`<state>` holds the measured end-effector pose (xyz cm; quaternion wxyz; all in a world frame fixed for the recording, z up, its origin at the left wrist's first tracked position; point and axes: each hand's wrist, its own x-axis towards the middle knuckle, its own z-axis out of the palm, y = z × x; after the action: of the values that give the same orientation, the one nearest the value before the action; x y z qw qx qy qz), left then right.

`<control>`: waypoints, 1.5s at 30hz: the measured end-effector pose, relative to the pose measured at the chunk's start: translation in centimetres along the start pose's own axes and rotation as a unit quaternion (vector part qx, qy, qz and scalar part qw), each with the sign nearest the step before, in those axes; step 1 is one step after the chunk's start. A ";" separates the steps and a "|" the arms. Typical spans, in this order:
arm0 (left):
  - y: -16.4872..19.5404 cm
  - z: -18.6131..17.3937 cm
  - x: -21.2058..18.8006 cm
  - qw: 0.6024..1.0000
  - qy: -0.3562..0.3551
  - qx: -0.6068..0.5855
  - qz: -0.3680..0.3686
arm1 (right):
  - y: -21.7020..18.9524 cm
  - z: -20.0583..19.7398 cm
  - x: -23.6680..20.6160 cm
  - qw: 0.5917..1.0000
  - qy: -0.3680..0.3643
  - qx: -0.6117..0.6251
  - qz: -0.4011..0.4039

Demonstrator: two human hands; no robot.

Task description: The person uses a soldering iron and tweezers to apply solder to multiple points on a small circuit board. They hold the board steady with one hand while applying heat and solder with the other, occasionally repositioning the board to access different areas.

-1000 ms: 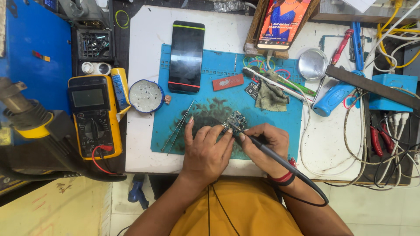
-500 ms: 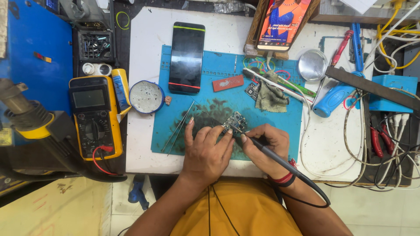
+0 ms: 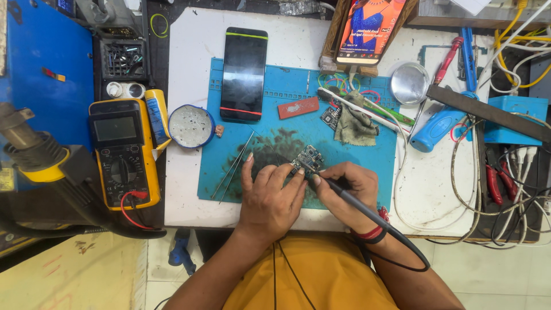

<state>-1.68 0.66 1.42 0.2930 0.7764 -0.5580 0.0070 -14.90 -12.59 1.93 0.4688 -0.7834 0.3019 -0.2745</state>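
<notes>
a small circuit board (image 3: pixel 306 161) lies on the stained middle of a blue work mat (image 3: pixel 367 172), right at the fingertips of both hands. the left hand (image 3: pixel 270 198) rests palm down on the mat, fingers spread, with its fingertips pressing the near edge of the board to steady it; nothing is closed inside this hand. the right hand (image 3: pixel 347 186) is wrapped pen-style around a dark soldering iron (image 3: pixel 350 198), whose tip meets the board just beside the left fingertips, while its black cable (image 3: pixel 410 252) loops back past the right wrist. just left of the left hand, thin metal tweezers (image 3: pixel 235 163) lie slanted on the mat. beyond the fingertips, farther from the body, sit a dark phone (image 3: pixel 244 74) with its screen off, a small red block (image 3: pixel 298 107) and a crumpled grey cloth (image 3: pixel 354 123). well to the left of the grip are a round tin (image 3: pixel 191 126) and a yellow multimeter (image 3: pixel 122 152). well to the right lie a blue-handled tool (image 3: pixel 437 127) and a tangle of white wires (image 3: pixel 465 189).
</notes>
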 end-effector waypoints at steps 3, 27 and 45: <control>0.0 0.0 0.0 1.000 0.000 -0.001 0.002 | 0.1 0.1 0.0 1.000 -0.001 0.016 0.017; 0.1 -0.3 0.1 1.000 0.002 -0.008 -0.006 | 1.1 0.0 -0.7 0.996 0.024 0.081 0.028; -1.3 -0.8 3.2 0.989 -0.087 -0.115 0.026 | 2.3 -0.5 -1.2 0.963 0.160 0.193 0.101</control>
<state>0.92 -1.41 2.60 0.3306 0.7201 -0.5988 -0.1171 -16.54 -12.84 -0.16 0.5822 -0.5893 0.3916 -0.4006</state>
